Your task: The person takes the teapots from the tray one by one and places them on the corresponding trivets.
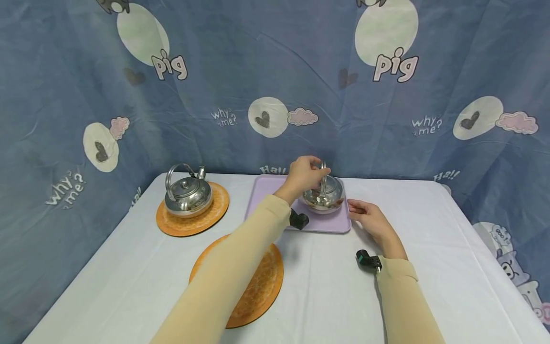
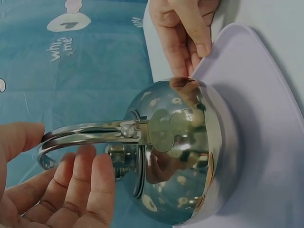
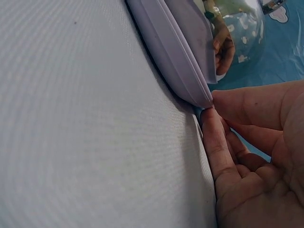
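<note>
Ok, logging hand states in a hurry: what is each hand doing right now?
Left hand: grips the kettle by its handle.
Right hand: open, fingertips touching the purple tray edge.

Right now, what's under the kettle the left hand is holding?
The lavender tray sits under the kettle, which the left hand grips by its handle. The right hand touches the tray's edge. The kettle's base contact is hidden.
</note>
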### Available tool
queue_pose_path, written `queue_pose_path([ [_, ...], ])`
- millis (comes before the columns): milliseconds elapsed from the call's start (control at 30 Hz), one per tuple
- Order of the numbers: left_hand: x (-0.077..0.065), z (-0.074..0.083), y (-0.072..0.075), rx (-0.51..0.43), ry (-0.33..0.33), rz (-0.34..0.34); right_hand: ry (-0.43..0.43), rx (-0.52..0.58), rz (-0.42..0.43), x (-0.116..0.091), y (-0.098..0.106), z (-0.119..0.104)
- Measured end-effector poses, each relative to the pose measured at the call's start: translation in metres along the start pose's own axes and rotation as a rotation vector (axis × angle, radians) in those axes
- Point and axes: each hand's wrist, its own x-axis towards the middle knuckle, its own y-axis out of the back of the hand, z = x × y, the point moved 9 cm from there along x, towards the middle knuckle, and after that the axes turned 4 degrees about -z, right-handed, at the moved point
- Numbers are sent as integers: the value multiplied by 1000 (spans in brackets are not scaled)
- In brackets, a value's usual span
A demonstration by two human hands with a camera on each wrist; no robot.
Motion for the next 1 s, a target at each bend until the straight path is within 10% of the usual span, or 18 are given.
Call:
queue_pose_path([
  [1000, 4, 4, 0, 24, 11, 15, -23, -1, -3, -2, 0, -1],
])
